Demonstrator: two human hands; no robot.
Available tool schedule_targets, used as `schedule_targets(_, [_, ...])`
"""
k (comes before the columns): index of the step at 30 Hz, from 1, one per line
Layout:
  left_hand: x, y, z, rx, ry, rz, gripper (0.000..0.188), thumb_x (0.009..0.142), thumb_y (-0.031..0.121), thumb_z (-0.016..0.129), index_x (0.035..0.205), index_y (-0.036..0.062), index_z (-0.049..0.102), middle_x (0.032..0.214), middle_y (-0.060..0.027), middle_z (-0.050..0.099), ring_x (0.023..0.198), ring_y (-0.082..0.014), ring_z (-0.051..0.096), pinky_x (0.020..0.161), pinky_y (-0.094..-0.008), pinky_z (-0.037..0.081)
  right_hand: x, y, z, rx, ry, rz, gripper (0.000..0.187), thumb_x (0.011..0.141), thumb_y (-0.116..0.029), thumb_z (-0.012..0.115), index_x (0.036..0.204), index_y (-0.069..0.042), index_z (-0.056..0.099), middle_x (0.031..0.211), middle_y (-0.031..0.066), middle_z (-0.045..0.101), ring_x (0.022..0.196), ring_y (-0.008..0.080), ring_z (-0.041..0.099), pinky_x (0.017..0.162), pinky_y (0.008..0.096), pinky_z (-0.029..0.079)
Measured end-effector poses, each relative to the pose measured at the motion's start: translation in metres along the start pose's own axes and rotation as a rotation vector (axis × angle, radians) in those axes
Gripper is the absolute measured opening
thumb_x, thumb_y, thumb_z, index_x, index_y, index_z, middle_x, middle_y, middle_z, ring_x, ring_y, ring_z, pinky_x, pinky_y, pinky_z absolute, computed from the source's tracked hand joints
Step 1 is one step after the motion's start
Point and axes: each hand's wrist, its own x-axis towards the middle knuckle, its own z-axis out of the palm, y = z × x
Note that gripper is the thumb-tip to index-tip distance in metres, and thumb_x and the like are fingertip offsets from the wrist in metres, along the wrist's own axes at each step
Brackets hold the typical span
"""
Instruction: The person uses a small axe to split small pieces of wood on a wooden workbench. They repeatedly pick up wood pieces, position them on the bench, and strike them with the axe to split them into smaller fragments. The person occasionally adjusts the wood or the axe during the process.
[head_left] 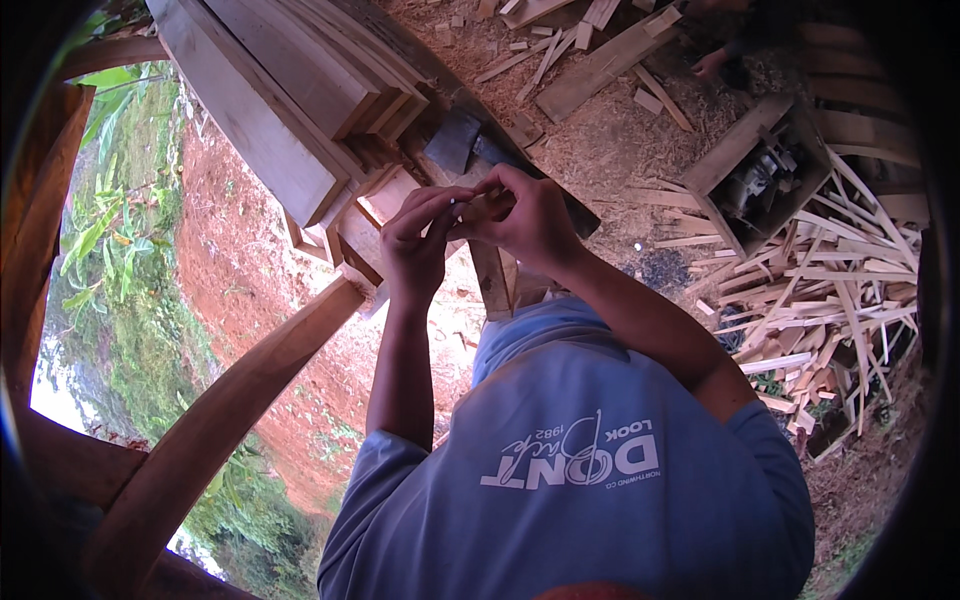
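Observation:
My left hand (412, 243) and my right hand (530, 222) meet in front of me, fingertips nearly touching over the end of a wooden bench. Both are pinched closed. A small pale bit shows at the fingertips, too small to name. Just beyond my hands lies a dark, flat, squarish piece (453, 142) on the bench. Long boards (300, 70) are stacked to the far left of my hands, their ends toward me. Under my right hand, a narrow piece of wood (491, 278) points back toward my body.
A curved timber post (240, 400) rises at the left, beside a red earth slope (240, 250). Offcuts (820, 290) lie heaped at right, near a wooden box (745, 170) holding metal machinery. Another person's hand (711, 64) appears at the far right.

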Motion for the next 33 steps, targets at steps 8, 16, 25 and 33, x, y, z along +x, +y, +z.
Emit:
schedule_targets(8, [-0.001,-0.002,0.0,-0.029,-0.002,-0.003,0.024,0.092,-0.01,0.071,0.109,0.0022,0.081,0.108,-0.0086,0.078,0.105,-0.0187,0.071,0.09,-0.0316,0.056,-0.001,0.003,0.002,-0.024,0.02,-0.039,0.053,0.073,-0.033,0.1,0.102,-0.003,0.068,0.083,0.0123,0.079,0.082,0.0191,0.08,0.07,0.032,0.061])
schedule_targets(16, [0.0,-0.003,-0.002,0.058,-0.017,0.063,0.023,0.09,-0.01,0.071,0.108,0.0027,0.081,0.108,-0.0086,0.079,0.105,-0.0198,0.072,0.091,-0.0319,0.056,0.0,0.0,-0.001,-0.022,0.003,-0.023,0.054,0.074,-0.039,0.097,0.102,-0.005,0.067,0.084,0.0128,0.078,0.084,0.0265,0.081,0.072,0.0368,0.063])
schedule_targets(25, [0.001,0.007,-0.005,0.394,-0.024,0.288,0.021,0.087,-0.008,0.074,0.105,0.0025,0.08,0.106,-0.0093,0.079,0.102,-0.0253,0.075,0.089,-0.0354,0.06,-0.001,0.0,-0.001,-0.028,-0.004,-0.023,0.057,0.07,-0.037,0.101,0.103,-0.003,0.069,0.084,0.0114,0.078,0.081,0.0183,0.079,0.072,0.032,0.061])
schedule_targets(33, [-0.004,0.017,0.004,0.423,0.011,0.287,0.024,0.085,-0.009,0.071,0.105,0.002,0.077,0.108,-0.0098,0.078,0.1,-0.0267,0.077,0.086,-0.0371,0.061,-0.002,0.002,-0.003,-0.023,-0.019,-0.074,0.061,0.075,-0.047,0.096,0.107,-0.003,0.067,0.084,0.0128,0.078,0.083,0.0245,0.081,0.071,0.035,0.062])
